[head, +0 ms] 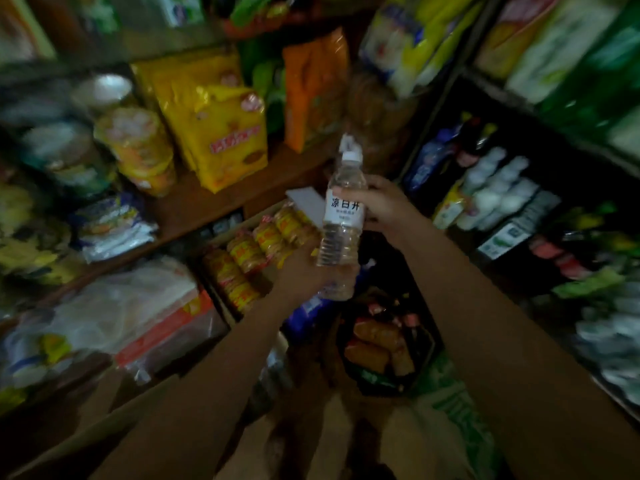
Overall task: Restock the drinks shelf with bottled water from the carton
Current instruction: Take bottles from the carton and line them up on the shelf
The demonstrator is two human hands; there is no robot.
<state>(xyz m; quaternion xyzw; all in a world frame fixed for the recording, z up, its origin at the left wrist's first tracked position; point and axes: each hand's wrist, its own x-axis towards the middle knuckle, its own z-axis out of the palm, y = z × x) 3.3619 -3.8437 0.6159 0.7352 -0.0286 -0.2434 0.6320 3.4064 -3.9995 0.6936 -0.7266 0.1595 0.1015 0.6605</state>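
A clear water bottle (341,216) with a white cap and a white label stands nearly upright in mid-air at the centre of the view. My right hand (375,202) grips it around the label from the right. My left hand (304,271) holds its lower part from below and left. The drinks shelf (498,202) on the right carries rows of white-capped bottles and dark bottles. Part of a brown carton (114,403) shows at the lower left under my left forearm; its contents are hidden.
Wooden shelves on the left hold yellow snack bags (221,133) and stacked tubs (138,150). An open box of biscuit packs (256,251) sits below the bottle. A dark basket of wrapped snacks (381,344) stands low in the middle. Green-white packs (568,46) fill the upper right shelf.
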